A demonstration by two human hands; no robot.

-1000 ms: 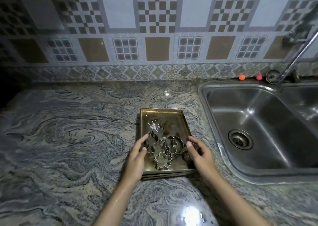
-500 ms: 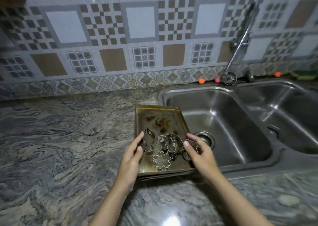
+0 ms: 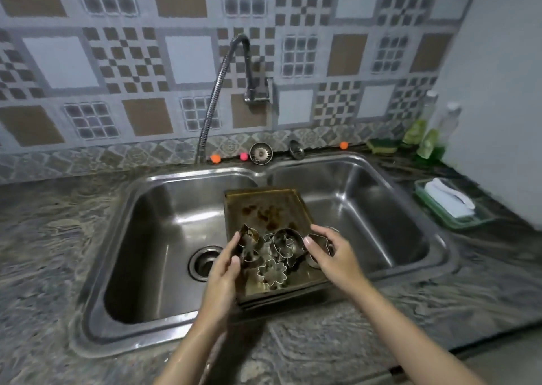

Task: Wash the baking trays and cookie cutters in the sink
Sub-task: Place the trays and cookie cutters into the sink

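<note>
- The stone countertop (image 3: 50, 238) fills the left of the scene and runs along the near edge, in front of a patterned tile wall (image 3: 187, 59).
- A steel double sink (image 3: 123, 208) is set in the counter; the drain (image 3: 203, 263) of its left basin shows just left of the hands.
- A flexible-hose faucet (image 3: 223, 70) rises at the far rim and arches to the right, above the left basin.
- The left hand (image 3: 223, 270) grips the left edge of a stack of baking trays (image 3: 264, 208), fingers curled over the rim, fingertips touching the leftmost cutter.
- The trays are held over the divider between the two basins, far end tilted down slightly; how many are stacked I cannot tell. The top one is stained brown.
- Metal cookie cutters (image 3: 271, 271) lie clustered at the near end of the top tray, a flower shape nearest.
- The right hand (image 3: 334, 255) holds the trays' right edge, fingers bent round the rim and against a cutter there.
- At the far rim sit small orange and pink balls (image 3: 215, 158) and a round sink strainer (image 3: 261, 153).
- Far right: a green sponge (image 3: 381, 145), soap bottles (image 3: 428, 138) and a green tray holding a white cloth (image 3: 448, 198).
</note>
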